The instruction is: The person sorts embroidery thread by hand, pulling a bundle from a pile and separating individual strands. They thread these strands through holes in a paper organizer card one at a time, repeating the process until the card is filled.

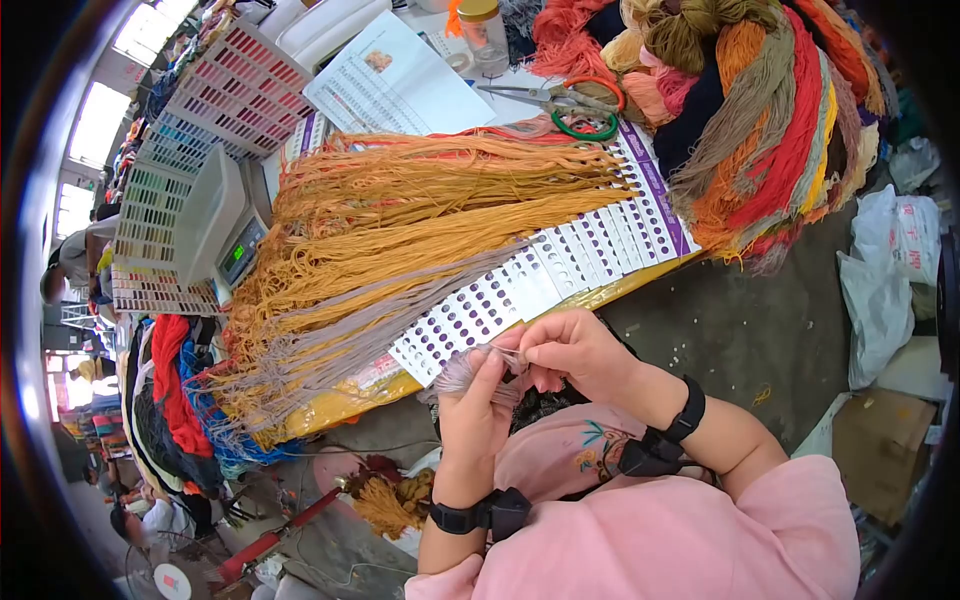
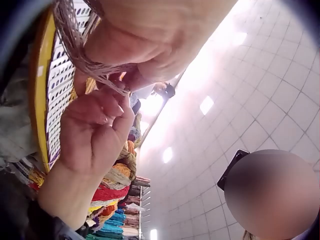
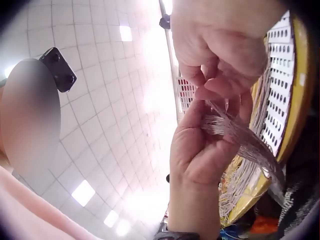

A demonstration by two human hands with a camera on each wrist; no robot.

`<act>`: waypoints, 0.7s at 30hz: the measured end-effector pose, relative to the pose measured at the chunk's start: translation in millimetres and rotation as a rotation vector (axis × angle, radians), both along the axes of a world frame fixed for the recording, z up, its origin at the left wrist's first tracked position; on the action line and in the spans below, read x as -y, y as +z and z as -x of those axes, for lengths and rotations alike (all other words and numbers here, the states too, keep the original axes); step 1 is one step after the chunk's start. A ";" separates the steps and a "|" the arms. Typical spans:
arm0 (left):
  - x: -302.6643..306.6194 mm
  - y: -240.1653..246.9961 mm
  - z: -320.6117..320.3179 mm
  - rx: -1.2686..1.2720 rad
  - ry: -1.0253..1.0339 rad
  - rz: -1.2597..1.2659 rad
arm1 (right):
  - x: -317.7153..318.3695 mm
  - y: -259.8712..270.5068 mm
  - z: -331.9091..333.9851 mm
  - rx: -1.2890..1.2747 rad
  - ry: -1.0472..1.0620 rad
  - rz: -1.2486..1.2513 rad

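My left hand (image 1: 472,405) holds a bundle of grey-mauve yarn (image 1: 457,374), with the thumb over the strands. Close beside it, my right hand (image 1: 585,352) pinches thin strands between thumb and finger, and the fingertips of both hands meet there. In the right wrist view the yarn (image 3: 254,150) spreads across the left palm (image 3: 205,160) and hangs down past its side. Under and beyond the hands lies a row of white punched cards (image 1: 480,310), partly covered by long gold yarn (image 1: 400,232) and grey yarn (image 1: 400,295).
The cards lie along a yellow-edged table (image 1: 640,272). Scissors (image 1: 560,97) rest near a printed sheet (image 1: 395,75) and a jar (image 1: 483,35). A scale (image 1: 240,250) stands left by colour charts (image 1: 240,85). Coloured hanks (image 1: 770,130) pile up at the right end.
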State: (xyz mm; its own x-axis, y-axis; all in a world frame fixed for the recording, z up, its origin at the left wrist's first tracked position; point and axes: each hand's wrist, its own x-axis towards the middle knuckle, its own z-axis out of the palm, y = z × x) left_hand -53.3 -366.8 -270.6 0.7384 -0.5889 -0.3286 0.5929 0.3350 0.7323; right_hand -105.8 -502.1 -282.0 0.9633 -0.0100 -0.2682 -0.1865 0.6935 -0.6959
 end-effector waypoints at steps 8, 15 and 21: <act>1.8 4.8 2.2 0.019 0.031 -0.003 | 1.1 7.5 -0.1 -0.049 0.087 0.111; 2.2 1.8 1.5 -0.062 0.030 0.012 | 2.6 -0.9 3.3 -0.025 0.038 0.018; 2.6 1.7 4.9 -0.102 0.056 0.038 | 1.4 -3.6 4.4 -0.011 -0.004 -0.073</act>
